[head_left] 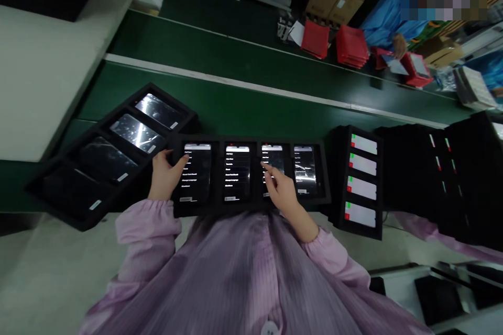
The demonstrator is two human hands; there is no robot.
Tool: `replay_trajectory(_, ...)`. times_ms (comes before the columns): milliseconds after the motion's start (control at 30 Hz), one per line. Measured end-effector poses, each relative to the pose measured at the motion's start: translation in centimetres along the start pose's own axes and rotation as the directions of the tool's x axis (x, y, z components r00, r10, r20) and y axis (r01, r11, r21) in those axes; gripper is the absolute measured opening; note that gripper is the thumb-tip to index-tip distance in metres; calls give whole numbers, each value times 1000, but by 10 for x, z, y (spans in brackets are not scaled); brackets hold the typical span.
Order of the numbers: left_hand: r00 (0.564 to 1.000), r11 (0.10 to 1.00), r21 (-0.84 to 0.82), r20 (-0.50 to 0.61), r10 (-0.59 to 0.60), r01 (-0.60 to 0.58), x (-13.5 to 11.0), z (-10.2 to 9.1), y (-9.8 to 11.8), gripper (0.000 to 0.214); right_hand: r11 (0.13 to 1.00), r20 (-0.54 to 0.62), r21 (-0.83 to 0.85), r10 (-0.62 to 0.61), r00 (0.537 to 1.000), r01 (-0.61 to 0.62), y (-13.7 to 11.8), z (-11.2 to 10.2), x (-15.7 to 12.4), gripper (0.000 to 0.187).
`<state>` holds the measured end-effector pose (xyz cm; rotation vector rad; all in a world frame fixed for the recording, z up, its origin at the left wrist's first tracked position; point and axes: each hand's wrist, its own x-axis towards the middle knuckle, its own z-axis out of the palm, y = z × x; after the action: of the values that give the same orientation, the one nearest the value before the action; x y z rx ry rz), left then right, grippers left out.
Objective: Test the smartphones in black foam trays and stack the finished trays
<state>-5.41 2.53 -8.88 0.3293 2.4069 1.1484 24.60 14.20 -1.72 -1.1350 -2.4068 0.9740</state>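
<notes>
Phones (237, 167) in black tray (217, 178) on green bench (243, 118) — left end under half-curled left hand (165, 175) (grip unclear), third screen under empty right hand (281, 188), index straight; could get mis-tapped, menu rows too tight.

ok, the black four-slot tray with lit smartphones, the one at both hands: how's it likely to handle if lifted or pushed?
Black four-slot tray: likely stiff, given its thick, straight-edged build. Wide footprint probably resists tipping. Smartphones sit recessed but uncovered, so they may slide out if it tilts.
</notes>
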Motion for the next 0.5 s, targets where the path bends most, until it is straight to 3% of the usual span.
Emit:
replay_trajectory(167,999,999,-26,-38,-25,24,-8,0,6,41,993,-89,-38,106,990,-110,20,-11,-3,40)
replay_trajectory(400,997,999,-47,-75,8,-12,-15,0,6,39,980,-88,-127,144,986,-155,23,-13,8,37)
replay_trajectory(500,994,997,-66,-101,39,-46,-14,0,3,40,971,-161,-150,162,974,-186,30,-23,2,36)
